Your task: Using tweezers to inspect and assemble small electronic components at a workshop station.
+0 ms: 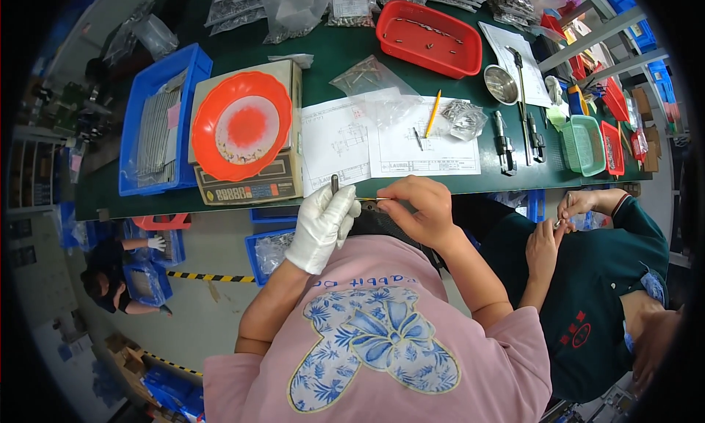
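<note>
My left hand, in a white glove, is closed around a small dark metal cylinder whose end sticks up above the fingers. My right hand is bare and pinches a thin gold-coloured rod. The rod spans the gap to the gloved fingertips, but its far end is too small to make out. Both hands are at the table's front edge, just before the printed drawing sheets. On those sheets lie a yellow pencil, a small metal pin and a clear bag of small parts.
Left stands a cardboard box bearing an orange-red bowl, beside a blue bin. A red tray lies further back. Tools such as a digital gauge sit to the right. A co-worker's hands work close on my right.
</note>
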`<control>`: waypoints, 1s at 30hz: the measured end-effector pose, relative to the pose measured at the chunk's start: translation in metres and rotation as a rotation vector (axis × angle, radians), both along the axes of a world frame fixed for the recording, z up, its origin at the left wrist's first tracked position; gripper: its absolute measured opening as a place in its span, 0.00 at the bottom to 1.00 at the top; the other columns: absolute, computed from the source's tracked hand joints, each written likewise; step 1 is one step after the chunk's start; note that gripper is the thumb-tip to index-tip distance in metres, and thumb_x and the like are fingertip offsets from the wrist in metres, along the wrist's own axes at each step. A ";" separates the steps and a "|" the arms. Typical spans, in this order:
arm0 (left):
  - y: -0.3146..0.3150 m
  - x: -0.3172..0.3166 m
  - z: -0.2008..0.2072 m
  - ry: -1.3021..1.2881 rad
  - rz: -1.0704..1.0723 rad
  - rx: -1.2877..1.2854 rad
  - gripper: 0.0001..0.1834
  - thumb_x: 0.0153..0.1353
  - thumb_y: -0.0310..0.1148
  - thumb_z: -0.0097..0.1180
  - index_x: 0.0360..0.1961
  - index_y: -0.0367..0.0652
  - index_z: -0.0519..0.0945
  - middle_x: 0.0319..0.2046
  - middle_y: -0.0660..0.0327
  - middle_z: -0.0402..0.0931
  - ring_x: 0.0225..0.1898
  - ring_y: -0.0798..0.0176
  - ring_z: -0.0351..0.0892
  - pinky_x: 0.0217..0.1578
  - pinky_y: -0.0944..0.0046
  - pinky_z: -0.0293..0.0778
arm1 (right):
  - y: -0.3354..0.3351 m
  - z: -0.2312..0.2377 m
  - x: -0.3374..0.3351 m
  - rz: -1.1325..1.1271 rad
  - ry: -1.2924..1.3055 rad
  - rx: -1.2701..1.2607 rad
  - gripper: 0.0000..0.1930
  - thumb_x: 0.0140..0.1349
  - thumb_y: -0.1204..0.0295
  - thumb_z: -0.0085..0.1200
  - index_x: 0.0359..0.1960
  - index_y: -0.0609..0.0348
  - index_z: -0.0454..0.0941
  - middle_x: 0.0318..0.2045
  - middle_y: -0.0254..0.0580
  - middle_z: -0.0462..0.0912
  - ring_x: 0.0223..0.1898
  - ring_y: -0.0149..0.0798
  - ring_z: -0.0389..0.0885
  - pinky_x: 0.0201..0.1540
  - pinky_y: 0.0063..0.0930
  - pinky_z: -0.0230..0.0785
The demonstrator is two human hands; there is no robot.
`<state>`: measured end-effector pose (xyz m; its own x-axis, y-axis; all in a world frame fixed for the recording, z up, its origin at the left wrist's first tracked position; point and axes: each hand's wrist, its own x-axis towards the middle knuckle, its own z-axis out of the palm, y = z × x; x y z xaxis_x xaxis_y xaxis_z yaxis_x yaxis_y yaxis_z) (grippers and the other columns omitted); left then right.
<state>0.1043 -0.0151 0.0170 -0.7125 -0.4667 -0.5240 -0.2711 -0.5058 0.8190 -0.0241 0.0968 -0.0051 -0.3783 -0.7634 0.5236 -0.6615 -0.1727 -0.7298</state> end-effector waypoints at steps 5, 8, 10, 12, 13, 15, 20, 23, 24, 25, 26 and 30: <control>0.001 0.000 -0.002 0.030 -0.021 -0.016 0.15 0.58 0.38 0.45 0.21 0.39 0.69 0.09 0.67 0.62 0.07 0.78 0.55 0.08 0.77 0.52 | 0.002 -0.007 0.002 -0.035 0.015 0.073 0.04 0.44 0.76 0.55 0.19 0.60 0.72 0.16 0.39 0.73 0.16 0.38 0.71 0.18 0.26 0.61; 0.003 0.000 -0.003 0.030 -0.025 -0.040 0.15 0.59 0.38 0.44 0.21 0.39 0.69 0.09 0.67 0.61 0.07 0.78 0.55 0.07 0.77 0.51 | 0.003 -0.009 0.005 -0.044 -0.056 0.128 0.05 0.46 0.75 0.53 0.18 0.60 0.71 0.15 0.39 0.72 0.16 0.40 0.70 0.18 0.28 0.61; 0.003 0.000 -0.004 0.023 -0.019 -0.049 0.15 0.59 0.38 0.44 0.21 0.39 0.69 0.10 0.68 0.62 0.07 0.78 0.55 0.07 0.77 0.51 | 0.003 -0.009 0.006 -0.028 -0.131 0.148 0.06 0.48 0.74 0.52 0.17 0.60 0.71 0.14 0.40 0.71 0.15 0.42 0.69 0.18 0.29 0.61; 0.002 0.000 -0.002 0.018 -0.028 -0.034 0.14 0.59 0.38 0.44 0.21 0.39 0.69 0.10 0.68 0.62 0.07 0.78 0.54 0.07 0.77 0.51 | 0.002 -0.005 0.003 0.054 -0.037 0.114 0.06 0.50 0.74 0.49 0.18 0.60 0.70 0.13 0.40 0.70 0.15 0.43 0.69 0.19 0.30 0.61; 0.001 0.000 -0.003 0.017 -0.026 -0.034 0.14 0.59 0.38 0.44 0.21 0.39 0.69 0.10 0.68 0.62 0.07 0.78 0.54 0.07 0.77 0.51 | 0.002 -0.001 0.002 0.056 -0.038 0.115 0.06 0.50 0.74 0.49 0.18 0.60 0.70 0.13 0.40 0.70 0.15 0.43 0.69 0.19 0.30 0.61; 0.000 0.001 -0.004 0.017 -0.046 -0.022 0.14 0.59 0.38 0.44 0.22 0.39 0.69 0.11 0.67 0.63 0.07 0.78 0.55 0.07 0.77 0.51 | 0.003 0.006 -0.001 0.093 0.091 0.213 0.07 0.50 0.73 0.48 0.18 0.60 0.69 0.14 0.41 0.70 0.17 0.44 0.69 0.20 0.32 0.61; 0.001 0.001 -0.003 -0.002 -0.052 -0.025 0.14 0.58 0.39 0.45 0.22 0.40 0.69 0.11 0.67 0.63 0.07 0.78 0.55 0.07 0.77 0.51 | 0.008 -0.005 -0.003 0.164 -0.042 0.265 0.06 0.48 0.72 0.50 0.19 0.58 0.68 0.15 0.39 0.70 0.18 0.43 0.70 0.20 0.32 0.61; -0.001 0.002 -0.006 -0.007 -0.047 -0.017 0.15 0.58 0.39 0.45 0.22 0.40 0.69 0.11 0.68 0.63 0.07 0.78 0.55 0.07 0.77 0.51 | 0.002 0.005 -0.002 0.101 0.077 0.240 0.07 0.50 0.72 0.48 0.18 0.58 0.68 0.14 0.39 0.69 0.16 0.43 0.69 0.19 0.32 0.61; -0.001 0.002 -0.006 0.000 -0.048 -0.011 0.15 0.58 0.39 0.45 0.22 0.40 0.69 0.11 0.68 0.63 0.08 0.78 0.55 0.07 0.77 0.51 | 0.001 0.009 -0.001 0.047 0.180 0.230 0.08 0.51 0.72 0.47 0.17 0.58 0.68 0.13 0.39 0.69 0.15 0.44 0.68 0.19 0.31 0.61; -0.001 0.002 -0.006 -0.001 -0.047 -0.010 0.15 0.58 0.39 0.45 0.22 0.40 0.69 0.11 0.68 0.63 0.08 0.78 0.55 0.07 0.77 0.51 | 0.001 0.008 -0.001 0.048 0.180 0.230 0.08 0.51 0.72 0.47 0.17 0.58 0.68 0.13 0.39 0.69 0.15 0.44 0.68 0.19 0.31 0.61; 0.000 0.002 -0.005 -0.011 -0.046 -0.005 0.14 0.58 0.39 0.45 0.22 0.40 0.69 0.11 0.68 0.63 0.08 0.78 0.55 0.07 0.77 0.51 | 0.002 0.005 -0.001 0.057 0.191 0.240 0.08 0.52 0.71 0.47 0.17 0.58 0.68 0.13 0.39 0.69 0.15 0.43 0.68 0.19 0.31 0.61; 0.002 0.001 -0.006 0.055 -0.054 -0.099 0.13 0.59 0.37 0.45 0.21 0.40 0.70 0.10 0.69 0.62 0.08 0.79 0.55 0.08 0.77 0.51 | 0.011 -0.005 0.005 0.225 -0.612 0.460 0.07 0.49 0.71 0.51 0.20 0.58 0.68 0.14 0.37 0.68 0.15 0.38 0.68 0.19 0.28 0.60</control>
